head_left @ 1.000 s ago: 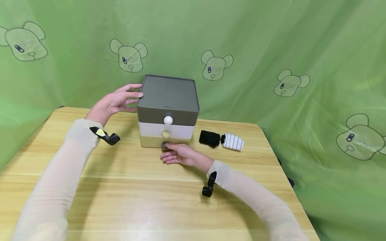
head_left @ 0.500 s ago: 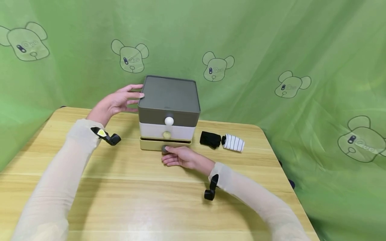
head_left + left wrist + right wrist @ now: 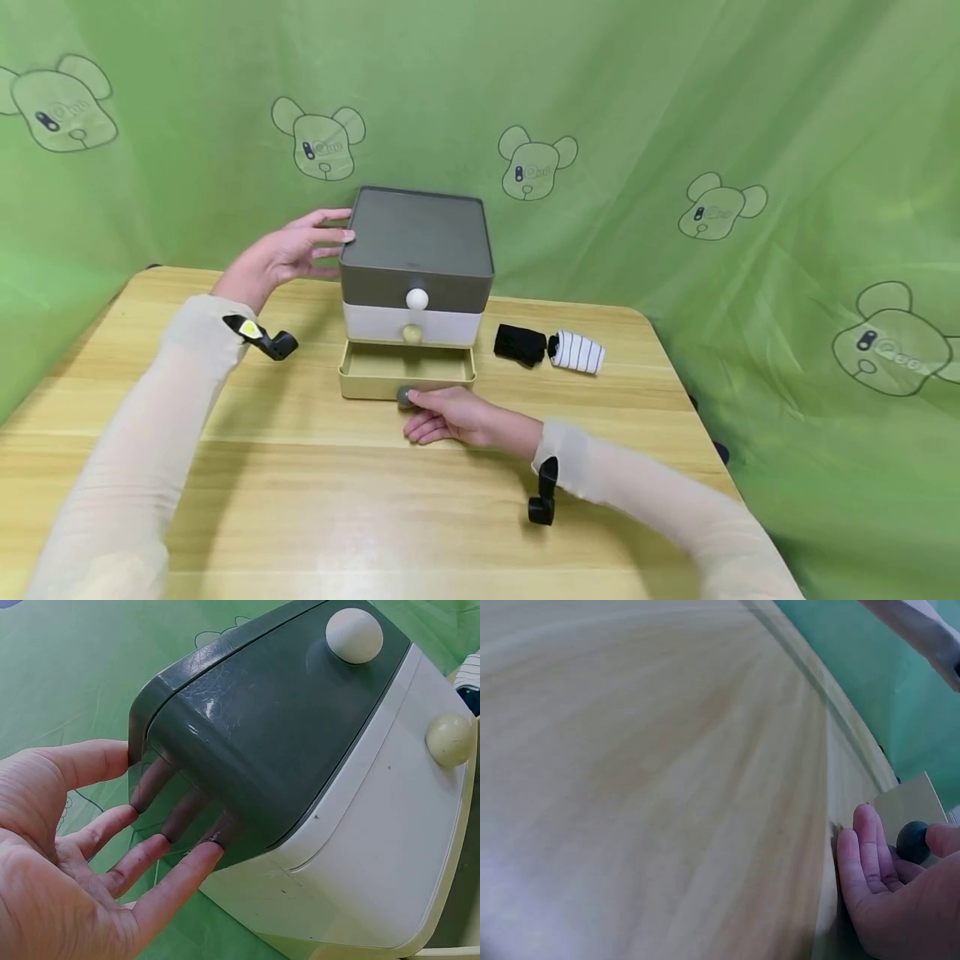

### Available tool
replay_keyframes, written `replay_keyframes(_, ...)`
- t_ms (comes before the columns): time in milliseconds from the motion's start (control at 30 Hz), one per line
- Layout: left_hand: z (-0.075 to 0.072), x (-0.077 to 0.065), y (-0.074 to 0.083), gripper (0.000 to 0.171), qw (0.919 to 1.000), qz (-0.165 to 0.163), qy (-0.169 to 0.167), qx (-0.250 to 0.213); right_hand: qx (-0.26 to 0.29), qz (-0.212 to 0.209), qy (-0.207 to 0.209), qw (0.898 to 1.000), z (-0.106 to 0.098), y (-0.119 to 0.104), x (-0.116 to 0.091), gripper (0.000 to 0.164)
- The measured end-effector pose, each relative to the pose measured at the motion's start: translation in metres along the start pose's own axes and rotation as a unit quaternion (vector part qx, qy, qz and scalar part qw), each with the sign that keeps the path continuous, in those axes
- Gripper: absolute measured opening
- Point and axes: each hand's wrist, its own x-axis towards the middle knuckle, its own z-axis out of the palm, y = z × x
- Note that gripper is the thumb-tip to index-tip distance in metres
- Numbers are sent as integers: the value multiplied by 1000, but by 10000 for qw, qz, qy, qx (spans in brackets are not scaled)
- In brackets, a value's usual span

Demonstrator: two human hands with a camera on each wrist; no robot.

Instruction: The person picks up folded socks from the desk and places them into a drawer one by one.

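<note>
A small three-drawer box (image 3: 420, 229) stands toward the back of the table, with a dark grey top tier, a white middle tier and a yellow-beige bottom drawer (image 3: 375, 387). That bottom drawer is pulled partway out, and the part of its inside that shows holds nothing. My right hand (image 3: 457, 415) pinches its round dark grey knob (image 3: 913, 841) between thumb and finger, the other fingers lying loosely below. With spread, fairly straight fingers, my left hand (image 3: 90, 840) touches the left side of the grey tier. The white knob (image 3: 417, 299) and beige knob (image 3: 412, 333) above are untouched.
To the right of the box lie a folded black cloth item (image 3: 520, 345) and a rolled white one with dark stripes (image 3: 577, 352). Behind the wooden table (image 3: 315, 500) hangs a green curtain (image 3: 600, 100) with bear-head prints.
The bottom drawer has gone from shut to partway out, toward me. My right hand has come nearer with its knob, while the left hand has stayed at the box's side.
</note>
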Motion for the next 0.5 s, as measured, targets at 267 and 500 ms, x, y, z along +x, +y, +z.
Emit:
replay_keyframes(267,1,-1,-1,74,10000,19,0,0,-276,114,-61,9995,9,8,-19,45)
replay_keyframes(500,-1,0,-1,74,10000,13,-39,29,-300,84,-8,9995,21,19,-33,43)
